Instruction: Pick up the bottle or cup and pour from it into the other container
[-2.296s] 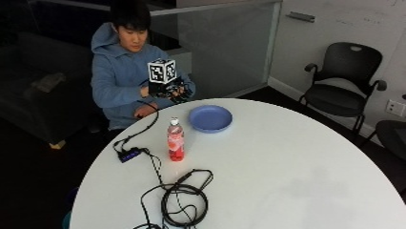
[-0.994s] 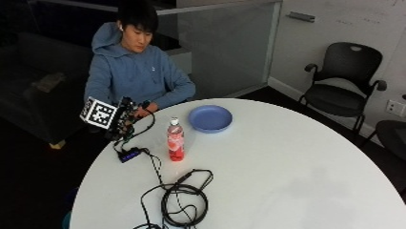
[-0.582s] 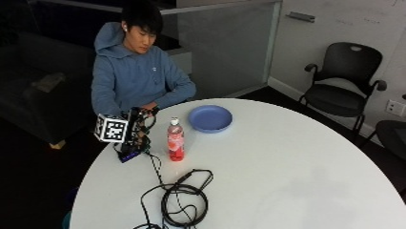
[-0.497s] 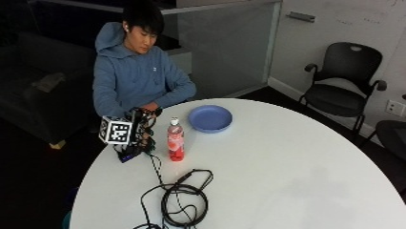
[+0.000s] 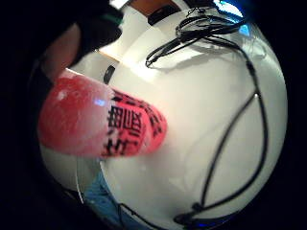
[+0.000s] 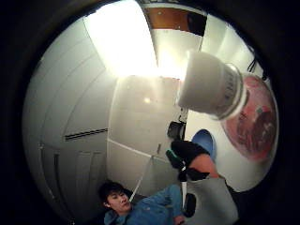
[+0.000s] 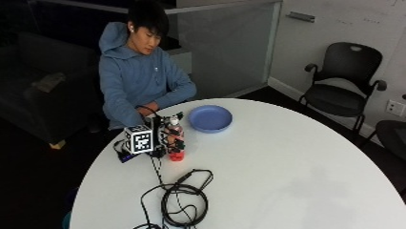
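Sitting at the far left of the round white table [image 7: 266,171], a person in a blue hoodie reaches the gloved right hand [image 7: 160,138] up against the left side of the red bottle [image 7: 174,142], which stands upright on the table near its left edge. The outside view does not show plainly whether the fingers are wrapped round the bottle; in the thumb-side palm view one black-gloved fingertip [image 6: 187,152] shows beside the bottle's white cap [image 6: 208,84], and the bottle's red body and black-printed label fill much of the little-finger-side palm view [image 5: 96,124], so the bottle is close against the palm, but I cannot tell if the fingers are clamped on it. Just right of the bottle and a little farther back lies the blue plate [image 7: 210,118], apart from it. Nearer, a coil of black cable [image 7: 181,202] lies on the table in front of the bottle.
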The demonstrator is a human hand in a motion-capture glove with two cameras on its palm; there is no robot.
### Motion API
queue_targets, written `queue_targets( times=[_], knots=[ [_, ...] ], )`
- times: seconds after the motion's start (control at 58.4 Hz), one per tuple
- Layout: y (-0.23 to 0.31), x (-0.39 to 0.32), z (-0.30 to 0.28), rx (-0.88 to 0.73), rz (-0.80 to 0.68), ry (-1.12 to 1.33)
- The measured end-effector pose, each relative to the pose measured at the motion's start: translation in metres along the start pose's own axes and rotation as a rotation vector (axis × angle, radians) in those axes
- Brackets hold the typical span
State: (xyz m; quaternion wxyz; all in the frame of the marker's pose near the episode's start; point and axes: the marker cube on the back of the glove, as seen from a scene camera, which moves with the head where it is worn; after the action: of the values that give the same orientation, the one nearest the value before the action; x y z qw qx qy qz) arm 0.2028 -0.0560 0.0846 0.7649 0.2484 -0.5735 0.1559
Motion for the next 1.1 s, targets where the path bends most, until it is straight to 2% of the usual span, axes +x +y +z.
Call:
queue_targets(
  times=[0.257,0.36,0.428,0.514,0.617,0.702,0.839,1.096],
  knots=[
    [-0.008,0.000,0.019,0.226,-0.011,-0.020],
    [-0.016,0.000,0.023,0.280,-0.138,0.020],
    [-0.011,-0.006,0.027,0.193,-0.051,0.045],
    [-0.010,-0.017,0.035,0.134,-0.065,0.114],
    [-0.013,-0.039,0.048,0.038,-0.152,0.287],
    [-0.009,-0.063,0.067,-0.101,-0.238,0.496],
    [-0.003,-0.097,0.100,-0.296,-0.299,0.785],
    [0.009,-0.141,0.161,-0.529,-0.503,1.403]
  ],
)
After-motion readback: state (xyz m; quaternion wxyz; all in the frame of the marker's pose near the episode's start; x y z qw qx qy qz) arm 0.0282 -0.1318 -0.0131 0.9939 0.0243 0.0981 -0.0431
